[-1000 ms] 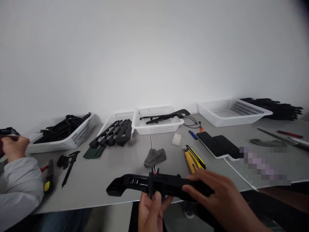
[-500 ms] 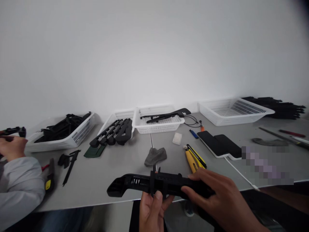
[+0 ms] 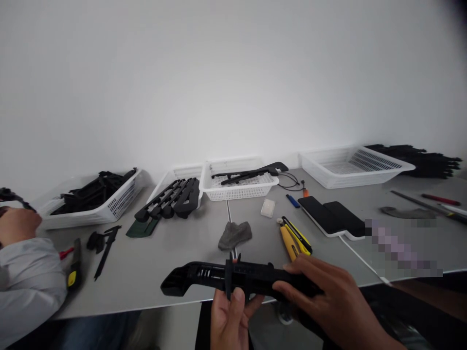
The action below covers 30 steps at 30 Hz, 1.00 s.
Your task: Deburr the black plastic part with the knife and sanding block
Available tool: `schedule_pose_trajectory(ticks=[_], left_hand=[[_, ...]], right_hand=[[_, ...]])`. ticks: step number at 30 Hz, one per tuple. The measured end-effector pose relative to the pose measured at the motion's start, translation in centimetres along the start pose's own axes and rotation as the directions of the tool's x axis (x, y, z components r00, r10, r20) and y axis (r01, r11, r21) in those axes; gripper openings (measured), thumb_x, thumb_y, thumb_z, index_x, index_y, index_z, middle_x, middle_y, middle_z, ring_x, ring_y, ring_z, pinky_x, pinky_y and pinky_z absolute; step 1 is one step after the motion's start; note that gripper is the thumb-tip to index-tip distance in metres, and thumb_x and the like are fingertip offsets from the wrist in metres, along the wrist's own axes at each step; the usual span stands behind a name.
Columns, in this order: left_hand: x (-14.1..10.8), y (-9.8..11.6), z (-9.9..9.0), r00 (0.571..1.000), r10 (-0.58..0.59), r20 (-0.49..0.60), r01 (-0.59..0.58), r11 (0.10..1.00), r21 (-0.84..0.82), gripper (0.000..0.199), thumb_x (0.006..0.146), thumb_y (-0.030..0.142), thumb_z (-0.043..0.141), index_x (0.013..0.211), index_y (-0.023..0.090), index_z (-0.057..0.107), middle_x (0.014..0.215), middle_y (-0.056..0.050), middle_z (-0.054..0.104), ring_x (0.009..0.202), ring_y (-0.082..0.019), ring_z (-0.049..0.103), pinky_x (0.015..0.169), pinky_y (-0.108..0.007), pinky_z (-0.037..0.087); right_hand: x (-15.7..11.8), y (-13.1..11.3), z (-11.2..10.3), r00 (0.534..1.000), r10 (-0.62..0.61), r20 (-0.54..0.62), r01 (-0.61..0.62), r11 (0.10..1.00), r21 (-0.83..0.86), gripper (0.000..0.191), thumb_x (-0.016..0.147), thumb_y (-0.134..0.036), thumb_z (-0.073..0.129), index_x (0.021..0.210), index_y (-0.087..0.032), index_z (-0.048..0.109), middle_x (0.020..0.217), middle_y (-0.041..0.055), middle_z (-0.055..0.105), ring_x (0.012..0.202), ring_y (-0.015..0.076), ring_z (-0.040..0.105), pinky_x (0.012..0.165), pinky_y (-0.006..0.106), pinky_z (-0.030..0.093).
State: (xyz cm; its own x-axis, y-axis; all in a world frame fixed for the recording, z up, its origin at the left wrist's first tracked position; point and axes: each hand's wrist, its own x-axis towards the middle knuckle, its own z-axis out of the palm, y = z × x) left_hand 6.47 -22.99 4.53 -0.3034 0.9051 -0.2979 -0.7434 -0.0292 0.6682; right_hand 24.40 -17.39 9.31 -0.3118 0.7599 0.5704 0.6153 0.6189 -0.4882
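A long black plastic part (image 3: 182, 281) with a slotted, angled left end lies level across both my hands at the table's front edge. My left hand (image 3: 231, 318) grips it from below near the middle, thumb in front. My right hand (image 3: 328, 296) is closed around the right end, thumb and fingers pinching it. Against the part's middle sits a black piece with pointed prongs (image 3: 229, 277), which looks like a caliper; where it meets the part is hard to make out. Just behind lies a crumpled grey cloth (image 3: 235, 236).
Yellow cutters (image 3: 290, 240) lie near my right hand, with two dark-screened phones (image 3: 321, 216) beyond. White baskets, one with black parts (image 3: 239, 192), line the wall. A knife with a yellow patch (image 3: 75, 272) lies left, beside another person's grey sleeve (image 3: 31, 282).
My hands and the black part are almost still, with only a slight shift left. At the left, the other person's hand has turned and moved slightly downward.
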Motion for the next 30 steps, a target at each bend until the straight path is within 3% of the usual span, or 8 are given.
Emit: schedule_pose_trajectory(ticks=[13,17,20,23,30], left_hand=[[-0.1,-0.2,0.1,1.0,0.017,0.011,-0.017,1.0,-0.006,0.051,0.079,0.041,0.088,0.125,0.024,0.075,0.117,-0.011,0.08,0.109,-0.031,0.076,0.089,-0.039,0.065],[0.3,-0.1,0.0,0.999,0.018,0.035,-0.018,1.0,0.022,0.046,0.076,0.042,0.09,0.117,0.023,0.078,0.116,-0.011,0.081,0.106,-0.03,0.077,0.085,-0.037,0.067],[1.2,1.0,-1.0,0.999,0.029,-0.019,-0.028,0.999,0.027,0.046,0.078,0.043,0.089,0.119,0.025,0.078,0.119,-0.01,0.081,0.109,-0.029,0.077,0.088,-0.036,0.066],[2.3,2.9,-2.3,0.994,0.046,-0.104,-0.04,0.997,0.061,0.047,0.078,0.046,0.088,0.12,0.027,0.077,0.124,-0.008,0.08,0.119,-0.03,0.073,0.089,-0.032,0.066],[3.0,5.5,-2.5,0.979,0.108,-0.171,-0.087,0.988,0.126,0.051,0.074,0.047,0.09,0.119,0.026,0.079,0.124,-0.009,0.08,0.127,-0.033,0.068,0.086,-0.028,0.067]], right_hand=[[0.0,-0.1,0.1,0.996,-0.051,-0.068,0.05,0.999,-0.017,0.035,0.1,-0.052,0.063,0.085,-0.022,0.072,0.076,0.0038,0.077,0.064,0.0177,0.075,0.057,0.024,0.058],[0.6,0.8,-1.5,0.99,0.032,-0.134,-0.039,0.998,-0.048,0.036,0.097,-0.056,0.064,0.086,-0.023,0.071,0.075,0.0027,0.077,0.063,0.0184,0.075,0.058,0.026,0.059],[0.4,2.4,-3.4,0.978,0.109,-0.178,-0.129,0.987,-0.101,0.038,0.093,-0.06,0.068,0.084,-0.024,0.073,0.075,0.002,0.077,0.062,0.0198,0.075,0.059,0.029,0.059],[-0.6,3.9,-5.0,0.984,0.14,-0.106,-0.152,0.983,-0.105,0.038,0.091,-0.061,0.069,0.083,-0.025,0.073,0.072,0.0009,0.076,0.059,0.0193,0.073,0.055,0.028,0.058],[-1.6,3.5,-5.3,0.994,0.085,-0.069,-0.092,0.991,-0.096,0.043,0.095,-0.064,0.064,0.083,-0.024,0.072,0.073,0.0022,0.077,0.061,0.0183,0.075,0.058,0.025,0.059]])
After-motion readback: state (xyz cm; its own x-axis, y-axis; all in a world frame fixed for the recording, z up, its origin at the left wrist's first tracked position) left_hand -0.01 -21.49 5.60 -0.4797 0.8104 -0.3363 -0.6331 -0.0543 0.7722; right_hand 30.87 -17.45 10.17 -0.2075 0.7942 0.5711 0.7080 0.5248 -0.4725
